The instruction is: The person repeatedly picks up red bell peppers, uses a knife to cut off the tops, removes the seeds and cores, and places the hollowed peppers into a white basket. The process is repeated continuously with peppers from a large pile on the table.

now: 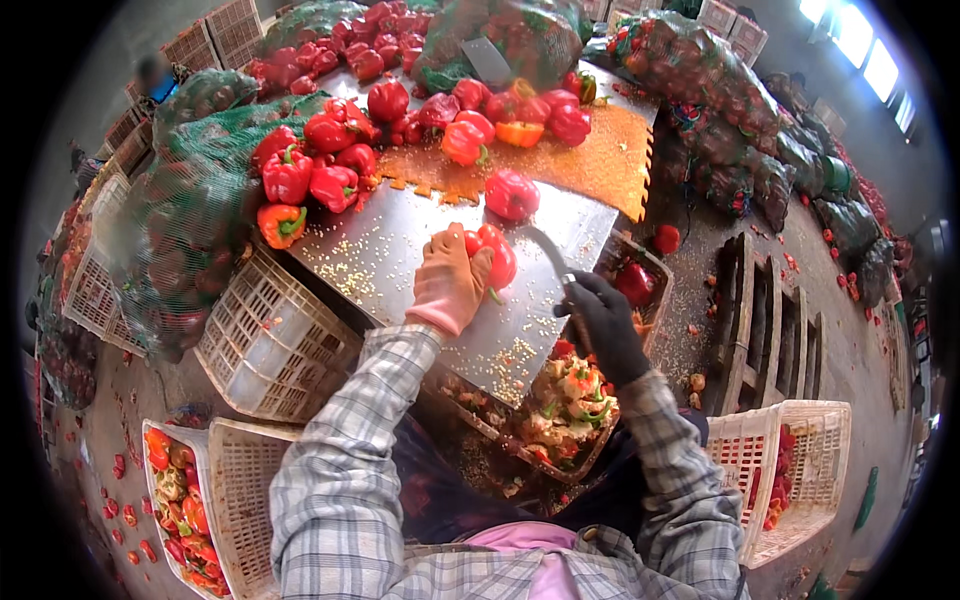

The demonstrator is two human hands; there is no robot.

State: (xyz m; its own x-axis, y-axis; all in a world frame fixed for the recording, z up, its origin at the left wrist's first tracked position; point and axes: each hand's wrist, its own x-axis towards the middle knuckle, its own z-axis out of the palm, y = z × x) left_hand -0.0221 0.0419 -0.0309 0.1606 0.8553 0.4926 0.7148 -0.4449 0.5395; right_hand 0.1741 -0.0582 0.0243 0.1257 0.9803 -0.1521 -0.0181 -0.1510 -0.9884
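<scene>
My left hand, in an orange glove, grips a red bell pepper on the metal tabletop. The pepper's green stem points toward me. In a black glove, my right hand holds a knife with a curved blade just right of that pepper, apart from it. Another whole red bell pepper sits just beyond the blade. Pale seeds are scattered over the metal around both hands. Below my right hand, a crate holds pepper cores, stems and scraps.
Red peppers are heaped at the table's far left, beside an orange foam mat. A green mesh sack bulges on the left. White plastic crates flank me. A wooden pallet and stacked sacks stand right.
</scene>
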